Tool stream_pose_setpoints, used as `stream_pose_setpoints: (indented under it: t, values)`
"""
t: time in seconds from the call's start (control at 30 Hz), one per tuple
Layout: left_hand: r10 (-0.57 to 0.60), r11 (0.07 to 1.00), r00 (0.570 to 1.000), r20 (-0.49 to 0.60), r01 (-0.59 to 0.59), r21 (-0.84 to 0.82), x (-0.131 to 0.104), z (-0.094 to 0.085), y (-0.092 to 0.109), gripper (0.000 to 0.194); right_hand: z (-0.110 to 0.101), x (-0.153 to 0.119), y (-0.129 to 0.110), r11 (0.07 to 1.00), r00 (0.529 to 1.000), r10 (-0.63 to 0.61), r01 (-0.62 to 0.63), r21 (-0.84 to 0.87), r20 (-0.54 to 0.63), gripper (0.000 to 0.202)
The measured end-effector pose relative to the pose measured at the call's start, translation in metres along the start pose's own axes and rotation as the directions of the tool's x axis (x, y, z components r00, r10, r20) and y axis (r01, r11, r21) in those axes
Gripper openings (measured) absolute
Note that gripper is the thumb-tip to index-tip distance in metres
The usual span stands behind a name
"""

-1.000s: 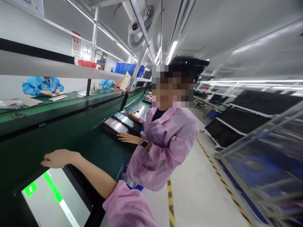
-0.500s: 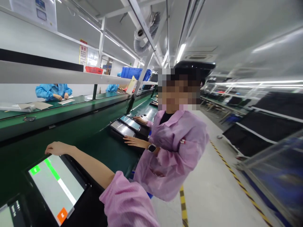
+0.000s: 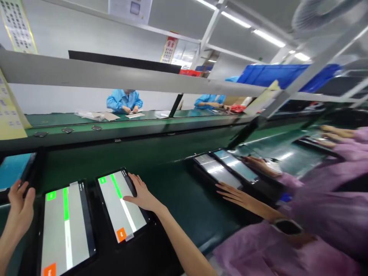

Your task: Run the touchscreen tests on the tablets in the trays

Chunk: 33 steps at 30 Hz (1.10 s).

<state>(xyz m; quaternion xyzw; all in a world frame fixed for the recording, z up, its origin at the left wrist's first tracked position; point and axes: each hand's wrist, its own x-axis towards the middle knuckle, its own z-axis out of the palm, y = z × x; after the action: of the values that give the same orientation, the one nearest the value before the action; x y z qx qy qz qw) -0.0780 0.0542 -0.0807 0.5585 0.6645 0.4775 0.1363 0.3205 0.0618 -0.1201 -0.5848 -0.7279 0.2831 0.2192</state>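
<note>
My right hand (image 3: 143, 194) lies with spread fingers over the right edge of a lit tablet (image 3: 129, 214), its thumb reaching over the screen. That screen shows a green and white bar with an orange patch at the lower corner. Left of it lies a second lit tablet (image 3: 79, 234) with a similar display. My left hand (image 3: 21, 211) is raised at the far left with its fingers apart, between that tablet and a third one with a blue screen (image 3: 14, 168). I see nothing held in either hand.
On my right, a co-worker in pink (image 3: 324, 218) has hands at two dark-framed tablets (image 3: 218, 170). Across the green bench (image 3: 172, 184), people in blue (image 3: 123, 101) sit behind a low shelf rail (image 3: 143, 82). A slanted post (image 3: 267, 111) stands at the right.
The view has swung left and down to the bench. My left hand has come into view. My right hand has gone from the tablet's far edge to its right side, fingers now spread.
</note>
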Motion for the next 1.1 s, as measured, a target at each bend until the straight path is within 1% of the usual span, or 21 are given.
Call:
stream_pose_setpoints:
  t: [0.1,0.17,0.23,0.3,0.37,0.43,0.53,0.6,0.67,0.73,0.8,0.83,0.87,0.93,0.97,1.03,1.1]
  values:
    - [-0.101,0.993,0.987,0.128,0.091,0.076,-0.028,-0.005,-0.007,0.077,0.006,-0.005,0.001,1.0,0.999,0.028,-0.028,0.001,0.022,0.106]
    - [-0.177,0.982,0.962,0.21,0.159,0.099,-0.049,-0.008,-0.006,0.082,0.008,-0.006,0.002,0.999,0.999,0.042,-0.042,0.008,0.017,0.109]
    - [-0.215,0.975,0.936,0.279,0.192,0.107,-0.066,-0.01,-0.001,0.087,0.008,-0.008,0.003,0.998,0.998,0.054,-0.054,0.029,0.011,0.103]
    - [-0.224,0.972,0.915,0.334,0.186,0.141,-0.077,-0.01,0.004,0.091,0.007,-0.013,0.005,0.996,0.998,0.068,-0.069,0.052,0.016,0.093]
    - [-0.206,0.965,0.91,0.36,0.129,0.227,-0.084,-0.008,0.006,0.096,0.006,-0.018,0.007,0.994,0.996,0.078,-0.08,0.069,0.034,0.086]
    - [-0.162,0.94,0.916,0.367,0.03,0.34,-0.088,-0.004,0.004,0.099,0.008,-0.026,0.01,0.993,0.995,0.082,-0.086,0.079,0.057,0.085]
    - [-0.057,0.862,0.93,0.362,-0.137,0.487,-0.094,0.003,-0.003,0.099,0.015,-0.038,0.019,0.991,0.993,0.098,-0.103,0.086,0.067,0.086]
    - [-0.001,0.807,0.931,0.366,-0.215,0.55,-0.099,0.006,-0.008,0.098,0.02,-0.046,0.027,0.992,0.995,0.096,-0.099,0.077,0.041,0.087]
    - [0.018,0.777,0.923,0.384,-0.255,0.575,-0.102,0.007,-0.012,0.097,0.024,-0.053,0.033,0.995,0.997,0.078,-0.078,0.055,0.011,0.085]
    - [0.023,0.776,0.918,0.395,-0.266,0.572,-0.104,0.006,-0.014,0.094,0.025,-0.056,0.035,0.996,0.997,0.078,-0.077,0.037,-0.016,0.085]
    - [0.036,0.784,0.917,0.396,-0.272,0.558,-0.106,0.004,-0.016,0.09,0.025,-0.054,0.03,0.995,0.993,0.093,-0.09,0.034,-0.075,0.082]
    - [0.044,0.786,0.917,0.398,-0.277,0.552,-0.106,0.003,-0.017,0.088,0.025,-0.051,0.024,0.996,0.99,0.083,-0.08,0.03,-0.115,0.077]
    - [0.051,0.788,0.915,0.4,-0.283,0.546,-0.107,0.003,-0.018,0.087,0.025,-0.047,0.017,0.999,0.987,0.05,-0.048,0.018,-0.156,0.07]
    - [0.053,0.796,0.914,0.402,-0.282,0.535,-0.107,0.002,-0.02,0.084,0.028,-0.035,-0.002,0.995,0.977,-0.102,0.096,-0.04,-0.188,0.051]
    - [0.047,0.803,0.916,0.397,-0.271,0.53,-0.107,0.002,-0.02,0.083,0.031,-0.028,-0.012,0.979,0.965,-0.199,0.187,-0.079,-0.169,0.043]
    - [0.018,0.831,0.927,0.374,-0.222,0.51,-0.104,0.003,-0.02,0.078,0.037,-0.013,-0.032,0.925,0.928,-0.363,0.347,-0.157,-0.088,0.035]
    - [-0.004,0.865,0.94,0.34,-0.167,0.473,-0.097,0.006,-0.018,0.067,0.041,0.0,-0.048,0.873,0.896,-0.444,0.431,-0.226,-0.008,0.03]
